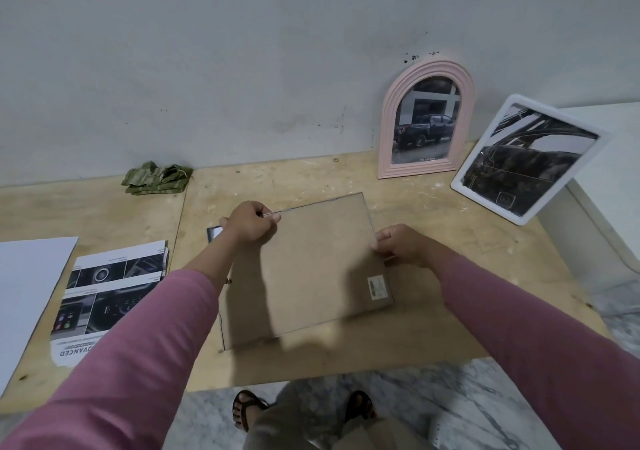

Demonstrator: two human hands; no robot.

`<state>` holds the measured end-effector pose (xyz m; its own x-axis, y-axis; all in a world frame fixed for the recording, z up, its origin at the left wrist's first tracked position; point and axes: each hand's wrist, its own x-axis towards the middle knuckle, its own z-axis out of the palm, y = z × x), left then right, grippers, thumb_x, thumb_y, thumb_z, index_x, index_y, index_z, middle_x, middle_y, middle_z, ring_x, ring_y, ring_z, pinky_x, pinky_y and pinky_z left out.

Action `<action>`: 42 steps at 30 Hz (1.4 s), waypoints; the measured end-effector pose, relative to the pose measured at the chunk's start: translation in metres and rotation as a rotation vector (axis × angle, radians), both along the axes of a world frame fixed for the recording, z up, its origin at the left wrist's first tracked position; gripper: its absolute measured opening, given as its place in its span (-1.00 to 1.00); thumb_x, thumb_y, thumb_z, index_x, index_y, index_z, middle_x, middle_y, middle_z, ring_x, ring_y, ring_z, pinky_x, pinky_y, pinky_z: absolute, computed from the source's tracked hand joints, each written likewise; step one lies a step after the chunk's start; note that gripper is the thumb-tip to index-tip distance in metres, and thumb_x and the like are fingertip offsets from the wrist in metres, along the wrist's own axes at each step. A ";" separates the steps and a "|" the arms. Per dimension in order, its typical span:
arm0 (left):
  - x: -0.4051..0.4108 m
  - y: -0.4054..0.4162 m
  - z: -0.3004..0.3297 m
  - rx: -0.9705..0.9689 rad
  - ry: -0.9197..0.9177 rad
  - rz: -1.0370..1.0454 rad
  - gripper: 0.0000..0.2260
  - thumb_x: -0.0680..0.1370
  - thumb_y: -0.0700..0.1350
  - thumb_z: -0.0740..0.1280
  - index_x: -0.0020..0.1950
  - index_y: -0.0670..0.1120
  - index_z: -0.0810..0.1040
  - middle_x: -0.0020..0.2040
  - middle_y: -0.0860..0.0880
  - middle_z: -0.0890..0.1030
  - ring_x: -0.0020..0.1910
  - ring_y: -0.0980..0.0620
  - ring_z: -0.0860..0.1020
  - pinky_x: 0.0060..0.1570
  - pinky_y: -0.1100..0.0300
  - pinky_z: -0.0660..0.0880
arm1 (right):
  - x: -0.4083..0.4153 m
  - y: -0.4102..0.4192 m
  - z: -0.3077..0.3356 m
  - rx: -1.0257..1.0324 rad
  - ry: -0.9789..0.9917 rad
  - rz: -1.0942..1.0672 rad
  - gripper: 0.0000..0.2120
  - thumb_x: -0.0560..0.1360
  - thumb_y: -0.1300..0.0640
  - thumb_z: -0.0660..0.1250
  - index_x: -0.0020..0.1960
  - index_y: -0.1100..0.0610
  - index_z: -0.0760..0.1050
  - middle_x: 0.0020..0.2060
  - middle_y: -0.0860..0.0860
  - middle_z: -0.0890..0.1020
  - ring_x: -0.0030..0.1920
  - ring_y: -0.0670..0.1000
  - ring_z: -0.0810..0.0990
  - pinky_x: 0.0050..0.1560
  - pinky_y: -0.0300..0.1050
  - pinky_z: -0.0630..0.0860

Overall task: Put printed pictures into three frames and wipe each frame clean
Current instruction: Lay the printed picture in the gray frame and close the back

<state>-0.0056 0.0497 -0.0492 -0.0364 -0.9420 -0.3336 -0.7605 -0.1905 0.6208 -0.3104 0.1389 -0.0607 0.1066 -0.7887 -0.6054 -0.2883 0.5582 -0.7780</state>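
Both my hands hold a flat glass frame with a brown backing board (311,262), lifted a little over the wooden table (433,318). My left hand (251,223) pinches its far left corner. My right hand (401,245) grips its right edge. A small sticker sits near the board's right near corner. A pink arched frame (427,120) with a truck picture leans on the wall. To its right, a white rectangular frame (526,159) with a dark car picture leans tilted. A green cloth (156,178) lies crumpled by the wall at the left.
A printed car brochure (110,297) lies on the table's left part, beside a white sheet (27,297). A small dark item (214,232) peeks out behind my left hand. A white ledge (609,172) stands at the right. My sandalled feet stand on the marble floor below the table edge.
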 end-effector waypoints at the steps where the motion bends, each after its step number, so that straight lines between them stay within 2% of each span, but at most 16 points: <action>1: -0.001 0.001 0.001 -0.014 0.006 0.005 -0.73 0.33 0.18 0.35 -0.31 -0.02 0.53 -0.35 0.09 0.62 -0.11 -0.11 0.64 0.22 -0.20 0.40 | -0.001 0.000 -0.004 -0.018 0.032 -0.013 -0.77 0.50 0.35 0.28 -0.31 0.17 0.46 -0.38 0.06 0.52 -0.42 -0.06 0.50 -0.41 -0.25 0.46; 3: -0.007 0.006 0.005 -0.083 -0.003 0.025 -0.80 0.42 0.11 0.38 -0.26 0.00 0.53 -0.24 0.11 0.61 0.01 -0.08 0.60 0.28 -0.15 0.33 | 0.000 0.001 -0.006 -0.068 0.089 -0.051 -0.71 0.50 0.35 0.27 -0.37 0.14 0.40 -0.41 0.05 0.47 -0.43 -0.05 0.45 -0.39 -0.25 0.42; 5: -0.012 0.012 0.005 -0.166 -0.114 0.087 -0.81 0.47 0.11 0.36 -0.01 0.04 0.56 0.04 0.04 0.59 0.22 -0.08 0.49 0.36 -0.09 0.18 | 0.002 0.004 -0.008 -0.107 0.098 -0.089 -0.70 0.51 0.34 0.27 -0.37 0.13 0.39 -0.42 0.05 0.45 -0.43 -0.03 0.41 -0.38 -0.23 0.38; 8: -0.004 0.032 0.001 -0.234 -0.268 0.199 -0.46 0.48 0.17 0.33 0.37 -0.07 0.38 0.38 -0.15 0.33 0.40 -0.19 0.25 0.40 -0.15 0.05 | 0.001 0.006 -0.013 -0.144 0.127 -0.135 -0.74 0.50 0.32 0.27 -0.35 0.14 0.44 -0.42 0.05 0.44 -0.42 -0.02 0.38 -0.35 -0.20 0.37; 11: 0.013 0.063 -0.008 -0.232 -0.239 0.390 -0.29 0.46 0.16 0.38 0.45 -0.21 0.25 0.45 -0.24 0.20 0.44 -0.25 0.18 0.40 -0.14 0.15 | -0.002 0.007 -0.015 -0.162 0.140 -0.164 -0.78 0.49 0.30 0.30 -0.33 0.16 0.47 -0.37 0.10 0.44 -0.38 0.02 0.38 -0.31 -0.15 0.36; 14: 0.030 0.093 -0.020 -0.119 -0.072 0.595 -0.43 0.48 0.03 0.41 0.33 -0.29 0.35 0.32 -0.30 0.37 0.33 -0.28 0.34 0.25 -0.04 0.33 | -0.001 0.008 -0.018 -0.144 0.119 -0.223 -0.75 0.51 0.31 0.28 -0.33 0.14 0.47 -0.42 0.06 0.46 -0.48 -0.05 0.41 -0.41 -0.25 0.38; 16: 0.043 0.110 -0.029 -0.032 0.098 0.569 -0.78 0.53 -0.07 0.36 -0.05 -0.23 0.55 -0.04 -0.22 0.57 0.03 -0.18 0.53 -0.04 0.10 0.41 | 0.001 0.009 -0.018 -0.129 0.105 -0.258 -0.78 0.52 0.31 0.27 -0.28 0.14 0.50 -0.42 0.04 0.49 -0.55 -0.13 0.44 -0.51 -0.32 0.40; 17: 0.047 0.116 -0.032 0.011 0.175 0.540 -0.82 0.54 -0.11 0.34 -0.19 -0.19 0.56 -0.17 -0.19 0.57 -0.10 -0.12 0.53 -0.15 0.15 0.38 | 0.001 0.010 -0.019 -0.120 0.097 -0.272 -0.82 0.52 0.31 0.27 -0.23 0.15 0.52 -0.38 0.05 0.53 -0.51 -0.12 0.48 -0.48 -0.32 0.44; 21: 0.055 0.124 -0.034 0.067 0.289 0.518 -0.86 0.53 -0.25 0.35 -0.24 -0.18 0.55 -0.16 -0.15 0.59 -0.17 -0.02 0.50 -0.13 0.18 0.39 | 0.007 0.014 -0.021 -0.117 0.118 -0.299 -0.89 0.52 0.31 0.27 -0.03 0.22 0.56 -0.27 0.07 0.57 -0.35 -0.02 0.51 -0.39 -0.26 0.48; 26: 0.054 0.117 -0.030 0.071 0.306 0.557 -0.73 0.50 -0.28 0.36 -0.35 -0.13 0.38 -0.33 -0.08 0.46 -0.29 -0.01 0.42 -0.25 0.23 0.34 | 0.012 0.017 -0.017 -0.186 0.186 -0.333 -0.86 0.51 0.34 0.27 -0.14 0.15 0.53 -0.32 0.04 0.53 -0.38 -0.08 0.45 -0.50 -0.36 0.41; 30: 0.055 0.113 -0.022 0.194 0.442 0.559 -0.68 0.48 -0.30 0.32 -0.40 -0.10 0.30 -0.40 -0.08 0.33 -0.44 -0.01 0.29 -0.42 0.25 0.23 | 0.017 0.019 -0.025 -0.249 0.363 -0.330 -0.78 0.47 0.35 0.26 -0.32 0.15 0.44 -0.39 0.02 0.44 -0.30 0.05 0.45 -0.26 -0.22 0.35; 32: 0.057 0.110 -0.016 0.265 0.521 0.557 -0.71 0.52 -0.27 0.32 -0.36 -0.09 0.32 -0.38 -0.09 0.34 -0.41 -0.02 0.29 -0.33 0.20 0.30 | 0.023 0.022 -0.024 -0.266 0.461 -0.311 -0.95 0.45 0.31 0.26 -0.17 0.22 0.49 -0.30 0.08 0.50 -0.17 0.12 0.50 -0.16 -0.19 0.34; 33: 0.057 0.109 -0.013 0.284 0.555 0.558 -0.74 0.53 -0.26 0.32 -0.33 -0.10 0.35 -0.34 -0.11 0.37 -0.38 -0.03 0.32 -0.28 0.17 0.35 | 0.027 0.024 -0.024 -0.268 0.503 -0.284 -0.90 0.45 0.29 0.28 -0.06 0.25 0.51 -0.20 0.12 0.55 -0.10 0.15 0.54 -0.13 -0.18 0.37; 36: 0.056 0.101 -0.001 0.286 0.582 0.552 -0.78 0.55 -0.26 0.31 -0.28 -0.11 0.39 -0.31 -0.12 0.41 -0.37 -0.03 0.34 -0.27 0.16 0.37 | 0.044 0.030 -0.021 -0.301 0.617 -0.110 -0.59 0.45 0.19 0.31 0.27 0.28 0.43 0.17 0.24 0.50 0.19 0.22 0.48 0.18 -0.13 0.39; 40: 0.048 0.083 0.020 0.276 0.581 0.560 -0.93 0.50 -0.26 0.36 -0.16 -0.17 0.51 -0.17 -0.17 0.50 -0.27 -0.05 0.42 -0.16 0.08 0.40 | 0.068 0.052 -0.006 -0.513 0.620 0.214 -0.41 0.45 -0.10 0.35 0.37 0.18 0.36 0.40 0.21 0.31 0.44 0.17 0.24 0.43 -0.02 0.20; 42: 0.041 0.074 0.031 0.293 0.583 0.546 -0.95 0.48 -0.27 0.37 -0.16 -0.18 0.53 -0.16 -0.17 0.49 -0.28 -0.04 0.42 -0.16 0.09 0.40 | 0.084 0.064 0.006 -0.628 0.585 0.426 -0.25 0.40 -0.32 0.26 0.43 0.10 0.28 0.48 0.12 0.21 0.50 0.09 0.13 0.47 0.06 0.14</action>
<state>0.0356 0.1235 -0.0179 0.1566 -0.7560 -0.6356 -0.0891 -0.6517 0.7532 -0.2265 0.2025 -0.0552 0.2748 -0.9522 -0.1334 -0.8084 -0.1537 -0.5682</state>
